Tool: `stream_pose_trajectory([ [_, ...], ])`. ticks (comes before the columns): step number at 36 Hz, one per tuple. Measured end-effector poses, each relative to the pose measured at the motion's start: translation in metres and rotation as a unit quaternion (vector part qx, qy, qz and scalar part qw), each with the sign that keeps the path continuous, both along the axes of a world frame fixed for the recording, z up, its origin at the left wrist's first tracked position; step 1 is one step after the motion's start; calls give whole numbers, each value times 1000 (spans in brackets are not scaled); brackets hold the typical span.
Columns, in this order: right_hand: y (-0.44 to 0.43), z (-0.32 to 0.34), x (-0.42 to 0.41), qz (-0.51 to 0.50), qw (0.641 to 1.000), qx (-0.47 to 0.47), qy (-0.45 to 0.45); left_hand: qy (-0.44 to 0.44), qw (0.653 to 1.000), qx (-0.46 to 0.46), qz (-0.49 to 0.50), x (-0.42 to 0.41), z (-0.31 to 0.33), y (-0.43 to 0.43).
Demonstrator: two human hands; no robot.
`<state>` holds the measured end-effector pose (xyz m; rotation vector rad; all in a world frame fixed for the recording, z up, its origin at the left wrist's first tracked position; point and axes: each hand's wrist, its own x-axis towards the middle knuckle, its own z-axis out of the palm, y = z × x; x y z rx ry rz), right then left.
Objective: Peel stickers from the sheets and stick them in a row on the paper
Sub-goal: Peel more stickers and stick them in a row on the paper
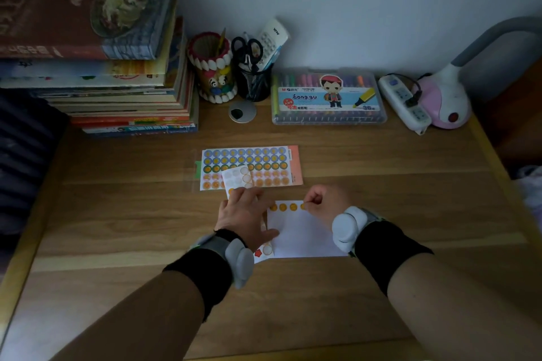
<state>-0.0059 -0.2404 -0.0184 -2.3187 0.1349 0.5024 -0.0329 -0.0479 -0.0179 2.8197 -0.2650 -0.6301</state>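
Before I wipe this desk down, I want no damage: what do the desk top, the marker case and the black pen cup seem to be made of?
Desk top: wood or wood-look laminate, matte; grain streaks and plank seams show. Marker case: clear glossy plastic; the markers show through it. Black pen cup: probably metal wire mesh; a fine grid shows.

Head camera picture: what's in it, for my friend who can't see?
The right hand pinches a fourth yellow sticker at the end of a row on white paper; the left hand lies flat on a partly used sticker sheet. A fuller sheet lies behind on the desk.
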Motion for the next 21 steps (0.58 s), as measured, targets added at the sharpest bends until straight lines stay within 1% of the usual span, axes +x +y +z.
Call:
stream_pose_trajectory([
  [8, 3, -3, 2, 26, 999, -34, -12, 4, 1000, -6, 7, 0, -2, 1],
  [21, 7, 1, 4, 52, 994, -98, -4, 12, 1000, -7, 12, 0, -1, 1],
])
